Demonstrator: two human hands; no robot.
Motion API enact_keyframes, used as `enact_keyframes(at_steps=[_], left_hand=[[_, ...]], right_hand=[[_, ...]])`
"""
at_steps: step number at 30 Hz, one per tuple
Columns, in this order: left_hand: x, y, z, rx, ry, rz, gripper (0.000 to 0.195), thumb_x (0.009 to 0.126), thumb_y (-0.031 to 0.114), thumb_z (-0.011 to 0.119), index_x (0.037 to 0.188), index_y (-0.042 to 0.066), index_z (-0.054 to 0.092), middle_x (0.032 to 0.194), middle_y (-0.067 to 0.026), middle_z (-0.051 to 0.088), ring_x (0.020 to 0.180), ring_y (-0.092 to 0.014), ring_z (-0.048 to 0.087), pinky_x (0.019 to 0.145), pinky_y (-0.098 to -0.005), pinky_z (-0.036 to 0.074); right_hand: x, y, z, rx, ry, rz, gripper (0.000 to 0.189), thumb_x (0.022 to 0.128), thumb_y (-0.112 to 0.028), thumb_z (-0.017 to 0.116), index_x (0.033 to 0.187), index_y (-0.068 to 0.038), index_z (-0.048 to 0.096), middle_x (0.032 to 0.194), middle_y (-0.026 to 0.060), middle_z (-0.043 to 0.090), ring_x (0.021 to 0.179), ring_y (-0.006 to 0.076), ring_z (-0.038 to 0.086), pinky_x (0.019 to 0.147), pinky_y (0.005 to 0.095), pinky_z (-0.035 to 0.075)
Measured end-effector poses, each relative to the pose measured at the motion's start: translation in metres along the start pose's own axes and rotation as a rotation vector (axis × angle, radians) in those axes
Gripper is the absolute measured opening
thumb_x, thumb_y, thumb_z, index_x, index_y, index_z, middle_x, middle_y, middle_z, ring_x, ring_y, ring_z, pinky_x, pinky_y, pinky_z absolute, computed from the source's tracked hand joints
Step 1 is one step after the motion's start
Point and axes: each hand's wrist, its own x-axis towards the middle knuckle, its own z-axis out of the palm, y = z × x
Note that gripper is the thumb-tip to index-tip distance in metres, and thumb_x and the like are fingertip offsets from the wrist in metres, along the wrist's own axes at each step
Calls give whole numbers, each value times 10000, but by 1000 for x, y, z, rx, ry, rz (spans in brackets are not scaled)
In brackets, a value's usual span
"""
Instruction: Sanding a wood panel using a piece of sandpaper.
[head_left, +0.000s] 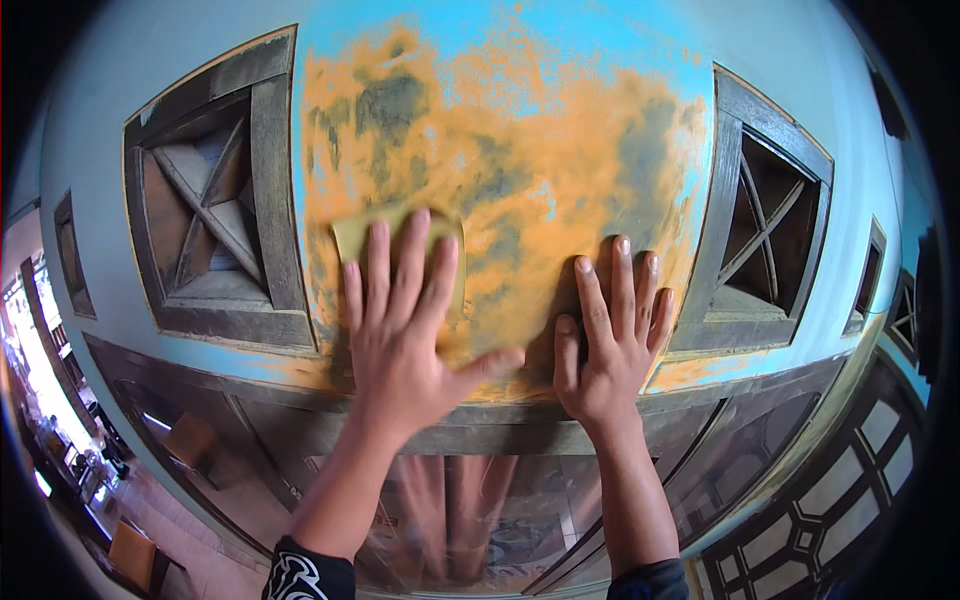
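My left hand (405, 315) lies flat over a yellowish sheet of sandpaper (349, 238), pressing it against the wall. Its fingers point up, and the thumb reaches out to the right, slightly blurred. Beneath both hands is a patch of worn wall paint (540, 150), orange with dark grey areas and bits of bright blue. Lower right on this patch, my right hand (611, 345) rests with fingers spread and nothing in it. The palm sides of both hands are hidden.
Wooden-framed vents with crossed bars flank the patch, a left vent (210, 210) and a right vent (769, 217). Below runs a dark wooden beam (480, 424) above glass panes (540, 517) with a pinkish curtain. A brown chair (133, 555) stands on the tiled floor (210, 562) at lower left.
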Motion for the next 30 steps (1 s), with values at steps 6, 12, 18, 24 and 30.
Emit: enact_keyframes(at_steps=[6, 12, 18, 24, 30], left_hand=[[4, 4, -1, 49, -71, 53, 1062, 861, 819, 572, 1607, 83, 400, 1697, -206, 295, 1583, -450, 195, 1249, -612, 95], [6, 13, 7, 71, -53, 41, 1019, 901, 822, 499, 1586, 71, 436, 1682, -204, 329, 1579, -451, 209, 1252, -601, 99], [1, 23, 8, 3, -68, 3, 959, 916, 793, 516, 1568, 91, 470, 1678, -138, 367, 1582, -400, 237, 1267, -570, 71], [0, 33, 16, 7, -69, 28, 978, 920, 786, 519, 1577, 65, 446, 1687, -187, 329, 1583, -434, 211, 1251, -603, 94], [6, 40, 17, 5, -92, 74, 997, 896, 815, 519, 1587, 100, 444, 1688, -165, 338, 1582, -427, 220, 1252, -598, 93]], right_hand=[[-2, 0, 3, 13, -1, -4, 551, 956, -270, 593, 1504, -218, 590, 1657, 124, 412, 1571, 380, 277, 1281, 508, 21], [-2, 3, 2, 22, -1, 2, 551, 956, -270, 591, 1506, -234, 589, 1655, 115, 418, 1567, 372, 288, 1282, 501, 26], [-2, 7, -3, 4, -27, -19, 545, 961, -254, 581, 1505, -238, 591, 1655, 95, 423, 1567, 352, 296, 1284, 487, 42], [-6, 14, -1, 2, 8, -11, 552, 961, -249, 574, 1513, -227, 580, 1647, 98, 436, 1566, 341, 303, 1281, 487, 55], [-6, 12, -2, 10, 6, -3, 546, 956, -250, 572, 1500, -211, 594, 1642, 104, 443, 1559, 344, 321, 1279, 496, 51]])
